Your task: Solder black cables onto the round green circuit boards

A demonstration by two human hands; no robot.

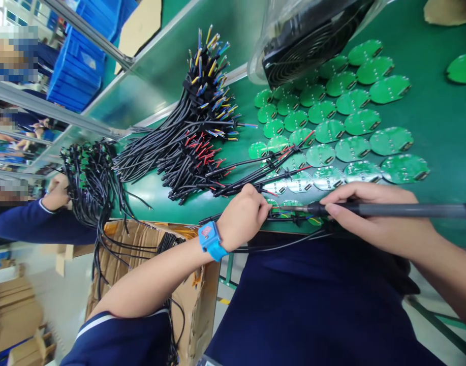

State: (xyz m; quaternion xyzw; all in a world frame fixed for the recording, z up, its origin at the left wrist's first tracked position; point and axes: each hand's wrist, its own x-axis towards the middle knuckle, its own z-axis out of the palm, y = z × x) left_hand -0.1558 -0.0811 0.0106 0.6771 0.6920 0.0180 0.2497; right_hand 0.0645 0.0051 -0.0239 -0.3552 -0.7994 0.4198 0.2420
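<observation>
My right hand (pixel 373 218) grips a soldering iron (pixel 408 210) by its dark handle, with the metal tip pointing left. Close to that tip, my left hand (pixel 242 216) is closed, fingertips pinching a thin red wire (pixel 275 207) over a green round circuit board at the table's front edge. The fingers partly hide that board. Black cables (pixel 289 219) with coloured ends lie just below the tip. Rows of green circuit boards (pixel 352 147) are spread beyond both hands. A blue wrist strap (pixel 213 240) sits on my left wrist.
Bundled black cables with stripped coloured ends (pixel 206 86) and shorter red-ended cables (pixel 194 168) lie at the left. A black fan (pixel 312 43) stands at the back. An open cardboard box (pixel 202 300) is below the table edge. A co-worker's hand (pixel 57 190) touches cables with boards (pixel 90 178).
</observation>
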